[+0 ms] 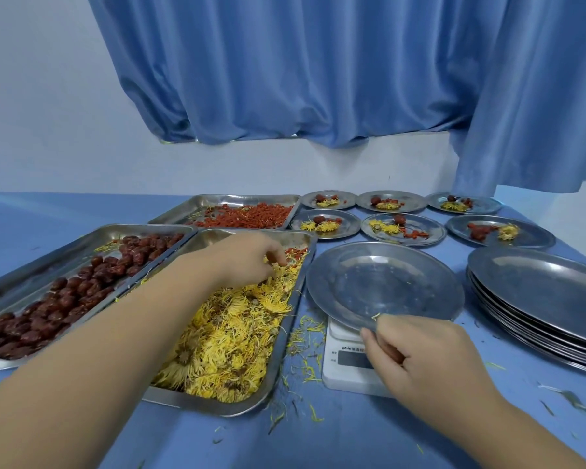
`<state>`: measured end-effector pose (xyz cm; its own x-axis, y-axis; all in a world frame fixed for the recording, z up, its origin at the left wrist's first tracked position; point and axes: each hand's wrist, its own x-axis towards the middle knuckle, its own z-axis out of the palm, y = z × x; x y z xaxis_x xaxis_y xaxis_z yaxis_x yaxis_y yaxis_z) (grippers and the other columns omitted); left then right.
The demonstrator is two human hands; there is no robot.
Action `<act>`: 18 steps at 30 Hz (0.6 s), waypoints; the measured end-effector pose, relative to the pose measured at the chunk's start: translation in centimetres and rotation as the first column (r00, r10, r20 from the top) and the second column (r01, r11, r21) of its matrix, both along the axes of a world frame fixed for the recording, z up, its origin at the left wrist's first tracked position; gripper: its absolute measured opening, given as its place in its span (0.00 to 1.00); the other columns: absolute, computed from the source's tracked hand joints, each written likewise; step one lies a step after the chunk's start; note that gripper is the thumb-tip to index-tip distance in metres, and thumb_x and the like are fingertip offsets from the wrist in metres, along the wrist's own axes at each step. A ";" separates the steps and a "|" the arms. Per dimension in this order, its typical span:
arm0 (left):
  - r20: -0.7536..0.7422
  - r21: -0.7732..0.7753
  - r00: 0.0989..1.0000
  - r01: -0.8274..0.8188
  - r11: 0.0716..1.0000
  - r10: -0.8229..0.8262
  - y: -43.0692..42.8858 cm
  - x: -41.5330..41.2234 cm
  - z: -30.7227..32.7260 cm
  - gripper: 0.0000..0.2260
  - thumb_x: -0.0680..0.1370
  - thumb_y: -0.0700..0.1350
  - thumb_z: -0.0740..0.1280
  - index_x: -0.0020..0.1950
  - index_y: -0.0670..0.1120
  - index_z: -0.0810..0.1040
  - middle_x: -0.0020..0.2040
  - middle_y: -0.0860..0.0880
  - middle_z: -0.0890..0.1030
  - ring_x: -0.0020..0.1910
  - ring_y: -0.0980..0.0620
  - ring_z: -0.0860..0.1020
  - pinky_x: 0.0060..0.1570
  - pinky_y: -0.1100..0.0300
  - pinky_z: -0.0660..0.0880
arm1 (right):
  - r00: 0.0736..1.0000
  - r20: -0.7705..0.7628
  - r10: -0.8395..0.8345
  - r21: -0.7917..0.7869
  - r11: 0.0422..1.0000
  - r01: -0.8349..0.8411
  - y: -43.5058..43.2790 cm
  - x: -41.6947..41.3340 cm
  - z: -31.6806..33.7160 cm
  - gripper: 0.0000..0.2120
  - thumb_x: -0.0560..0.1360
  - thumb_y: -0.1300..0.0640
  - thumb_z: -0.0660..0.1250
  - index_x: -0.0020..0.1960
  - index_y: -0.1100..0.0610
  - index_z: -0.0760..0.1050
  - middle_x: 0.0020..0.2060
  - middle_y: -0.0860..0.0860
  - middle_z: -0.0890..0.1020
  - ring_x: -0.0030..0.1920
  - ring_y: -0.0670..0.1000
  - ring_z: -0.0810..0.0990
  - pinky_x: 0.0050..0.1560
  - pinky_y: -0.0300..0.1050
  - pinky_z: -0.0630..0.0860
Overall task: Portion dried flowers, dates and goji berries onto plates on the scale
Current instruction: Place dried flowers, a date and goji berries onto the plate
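A steel tray (pixel 286 319) of yellow dried flowers (pixel 230 336) lies in front of me. My left hand (pixel 251 262) reaches into its far end, fingers pinched on a few flowers. To its left a tray (pixel 24 275) holds dark red dates (pixel 65 299). Behind, a third tray (pixel 224 201) holds orange goji berries (pixel 251 214). An empty steel plate (pixel 383 286) rests on the white scale (pixel 345 363). My right hand (pixel 416 357) grips the plate's near rim and covers part of the scale's display.
Several filled small plates (pixel 403 228) stand in two rows at the back right. A stack of empty plates (pixel 542 299) sits right of the scale. Loose petals litter the blue tablecloth (pixel 318 431). A blue curtain (pixel 301 69) hangs behind the table.
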<state>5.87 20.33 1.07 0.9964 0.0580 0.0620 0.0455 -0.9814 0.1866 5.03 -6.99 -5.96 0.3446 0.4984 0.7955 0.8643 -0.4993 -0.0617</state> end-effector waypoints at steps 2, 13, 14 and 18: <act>-0.030 -0.054 0.998 0.048 0.997 -0.050 -0.5 -0.3 0.6 0.11 0.76 0.43 0.69 0.55 0.57 0.80 0.56 0.57 0.78 0.48 0.59 0.77 0.50 0.58 0.75 | 1.000 -0.005 0.010 0.008 1.000 -0.010 -0.1 0.1 0.1 0.18 0.73 0.53 0.61 0.31 0.51 0.54 0.22 0.46 0.60 0.22 0.50 0.62 0.21 0.42 0.61; -0.283 0.092 0.957 0.087 0.992 -0.058 -1.4 -2.5 0.4 0.11 0.74 0.49 0.73 0.56 0.56 0.81 0.61 0.55 0.73 0.62 0.52 0.72 0.64 0.53 0.69 | 1.000 -0.019 0.018 -0.032 0.999 -0.019 0.0 -0.1 0.0 0.18 0.73 0.53 0.61 0.32 0.51 0.54 0.22 0.47 0.60 0.23 0.51 0.62 0.24 0.41 0.58; -0.241 0.097 0.968 0.093 0.991 -0.067 -1.4 -2.6 0.4 0.08 0.75 0.49 0.73 0.53 0.56 0.81 0.59 0.55 0.75 0.60 0.53 0.73 0.61 0.55 0.69 | 1.000 -0.023 0.020 -0.025 0.999 -0.021 0.0 -0.1 0.0 0.18 0.73 0.53 0.61 0.32 0.51 0.54 0.22 0.47 0.60 0.23 0.51 0.62 0.23 0.41 0.59; -0.033 -0.017 0.995 0.088 0.996 -0.089 -1.2 -3.4 1.7 0.03 0.75 0.48 0.71 0.46 0.55 0.79 0.51 0.58 0.77 0.47 0.61 0.75 0.48 0.59 0.71 | 0.999 -0.042 0.026 -0.012 1.000 -0.027 -0.3 -0.2 0.2 0.19 0.73 0.55 0.64 0.30 0.52 0.55 0.21 0.47 0.62 0.22 0.52 0.63 0.21 0.42 0.62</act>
